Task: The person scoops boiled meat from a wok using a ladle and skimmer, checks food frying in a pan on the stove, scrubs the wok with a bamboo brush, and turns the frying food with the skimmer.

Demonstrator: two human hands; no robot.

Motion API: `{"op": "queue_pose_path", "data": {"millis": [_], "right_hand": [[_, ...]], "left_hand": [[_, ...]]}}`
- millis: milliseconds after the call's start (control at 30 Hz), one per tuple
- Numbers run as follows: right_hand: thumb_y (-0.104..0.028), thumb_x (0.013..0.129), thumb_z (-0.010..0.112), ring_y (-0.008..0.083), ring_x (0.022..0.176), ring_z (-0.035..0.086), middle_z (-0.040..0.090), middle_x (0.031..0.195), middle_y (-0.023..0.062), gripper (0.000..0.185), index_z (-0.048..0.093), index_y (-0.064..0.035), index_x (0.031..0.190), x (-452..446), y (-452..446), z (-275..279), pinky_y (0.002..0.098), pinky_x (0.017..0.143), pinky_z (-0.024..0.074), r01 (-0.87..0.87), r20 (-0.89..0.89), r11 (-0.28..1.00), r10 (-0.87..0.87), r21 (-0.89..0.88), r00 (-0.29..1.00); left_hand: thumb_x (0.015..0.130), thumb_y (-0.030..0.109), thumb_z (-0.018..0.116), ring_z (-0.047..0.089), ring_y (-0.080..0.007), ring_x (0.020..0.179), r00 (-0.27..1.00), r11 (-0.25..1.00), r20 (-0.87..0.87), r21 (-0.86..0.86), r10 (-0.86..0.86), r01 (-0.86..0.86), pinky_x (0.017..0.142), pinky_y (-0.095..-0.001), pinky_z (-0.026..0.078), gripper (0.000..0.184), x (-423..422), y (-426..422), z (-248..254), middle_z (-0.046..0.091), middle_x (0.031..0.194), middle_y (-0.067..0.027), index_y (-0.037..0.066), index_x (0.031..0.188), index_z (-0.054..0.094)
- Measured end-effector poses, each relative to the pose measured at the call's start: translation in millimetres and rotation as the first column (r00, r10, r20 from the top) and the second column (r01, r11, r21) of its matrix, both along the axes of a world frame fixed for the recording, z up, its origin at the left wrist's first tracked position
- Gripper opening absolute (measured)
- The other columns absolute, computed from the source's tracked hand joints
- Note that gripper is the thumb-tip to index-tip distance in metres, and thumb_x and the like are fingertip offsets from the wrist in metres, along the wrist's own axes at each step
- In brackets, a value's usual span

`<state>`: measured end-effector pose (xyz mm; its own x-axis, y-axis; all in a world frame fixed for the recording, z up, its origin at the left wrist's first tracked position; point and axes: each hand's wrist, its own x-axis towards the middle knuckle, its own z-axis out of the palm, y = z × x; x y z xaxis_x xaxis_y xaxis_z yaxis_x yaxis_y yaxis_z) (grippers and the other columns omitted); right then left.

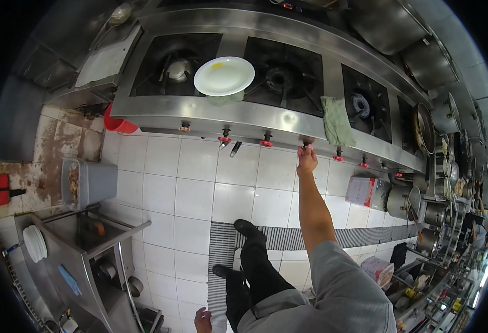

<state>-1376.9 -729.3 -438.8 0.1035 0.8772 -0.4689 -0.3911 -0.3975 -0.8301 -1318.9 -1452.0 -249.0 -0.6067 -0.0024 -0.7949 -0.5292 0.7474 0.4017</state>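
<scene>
My right hand [307,160] reaches forward with its fingers closed around a stove knob [306,144] on the front panel; the hand partly covers it. On the steel stove [277,118], a white plate [231,80] with a yellow smear rests between two burners, with a green cloth [226,100] showing under its front edge. Another green cloth [338,123] hangs over the stove's front edge, right of my right hand. Low at the bottom edge of the view, my left hand [203,320] hangs by my side, fingers loosely apart and nothing visible in it.
Several red knobs [266,140] line the stove front. A red bucket [120,123] and a grey bin [91,183] stand at the left. Floor grating [221,244] runs under my feet. A steel table [60,255] holds stacked plates [35,243]; pots [402,200] crowd the right.
</scene>
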Motion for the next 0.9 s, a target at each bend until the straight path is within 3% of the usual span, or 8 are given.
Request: {"op": "queue_pose_path", "data": {"millis": [300,467,500,567,667,767,800,900], "right_hand": [[-0.031,0.091,0.063,0.0222,0.095,0.064,0.060,0.101,0.0068,0.036,0.050,-0.0062,0.113,6.4,-1.0,4.5,0.0293,0.078,0.0540,-0.084,0.008,0.996,0.084,-0.014,0.996],[-0.048,0.083,0.067,0.0295,0.102,0.062,0.051,0.125,0.0140,0.078,0.034,-0.0047,0.139,-1.2,-24.8,31.4,0.0387,0.081,0.0525,-0.091,0.209,0.986,0.119,-0.139,0.971],[-0.048,0.083,0.067,0.0295,0.102,0.062,0.051,0.125,0.0140,0.078,0.034,-0.0047,0.139,1.3,-32.2,29.8,0.0387,0.081,0.0525,-0.099,0.203,0.986,0.126,-0.137,0.971],[-0.052,0.083,0.065,0.0321,0.104,0.061,0.046,0.131,0.0173,0.087,0.025,-0.0043,0.145,7.5,-51.9,26.9,0.0430,0.081,0.0521,-0.314,0.270,0.912,0.383,-0.264,0.884],[-0.052,0.084,0.063,0.0332,0.105,0.060,0.047,0.130,0.0172,0.084,0.028,-0.0037,0.143,11.1,-81.0,26.6,0.0438,0.081,0.0523,-0.333,0.295,0.874,0.442,-0.353,0.847],[-0.050,0.085,0.063,0.0335,0.104,0.061,0.048,0.128,0.0164,0.082,0.029,-0.0035,0.142,13.9,-70.2,14.1,0.0442,0.080,0.0527,-0.302,0.293,0.896,0.400,-0.326,0.868],[-0.050,0.085,0.063,0.0334,0.104,0.061,0.048,0.128,0.0161,0.081,0.030,-0.0034,0.142,18.4,-63.0,7.4,0.0446,0.079,0.0529,-0.276,0.286,0.912,0.363,-0.303,0.887],[-0.045,0.084,0.067,0.0288,0.095,0.064,0.050,0.128,0.0144,0.080,0.031,-0.0018,0.140,10.8,-30.2,24.0,0.0365,0.076,0.0540,-0.157,0.307,0.960,0.225,-0.232,0.925]], "left_hand": [[0.085,0.017,0.059,0.065,-0.0178,0.078,1.000,1.000,-0.022,0.013,0.011,-0.011,0.064,-0.0282,0.047,0.036,-14.0,25.6,16.0,0.065,0.091,-0.0119,0.001,0.117,0.056],[0.084,0.015,0.060,0.064,-0.0163,0.076,0.994,0.994,0.007,0.007,0.113,-0.113,0.061,-0.0261,0.047,0.036,4.5,4.8,9.6,0.064,0.090,-0.0112,0.000,0.117,0.056],[0.084,0.014,0.060,0.064,-0.0156,0.075,0.990,0.991,0.014,0.004,0.137,-0.137,0.060,-0.0253,0.046,0.036,9.1,-0.1,7.0,0.064,0.089,-0.0110,0.000,0.117,0.056],[0.084,0.014,0.060,0.064,-0.0150,0.075,0.990,0.990,-0.017,0.022,0.142,-0.141,0.058,-0.0252,0.046,0.035,19.7,-11.1,1.4,0.065,0.089,-0.0105,0.000,0.117,0.056],[0.085,0.014,0.060,0.064,-0.0146,0.073,0.980,0.979,-0.038,0.070,0.195,-0.192,0.056,-0.0259,0.047,0.034,38.4,-30.7,-3.9,0.065,0.086,-0.0093,0.001,0.116,0.056],[0.085,0.014,0.060,0.065,-0.0161,0.073,0.973,0.973,-0.019,-0.005,0.230,-0.230,0.057,-0.0263,0.048,0.035,47.4,-35.2,-0.1,0.065,0.085,-0.0092,0.001,0.116,0.056],[0.088,0.019,0.057,0.057,-0.0151,0.066,0.981,0.983,-0.067,0.021,0.183,-0.182,0.056,-0.0275,0.045,0.035,64.2,-54.6,-10.1,0.065,0.083,-0.0093,0.001,0.118,0.056],[0.090,0.024,0.055,0.049,-0.0132,0.059,0.988,0.989,-0.069,0.051,0.139,-0.136,0.054,-0.0279,0.042,0.036,96.1,-83.0,-27.7,0.065,0.081,-0.0091,0.001,0.119,0.056]]}}
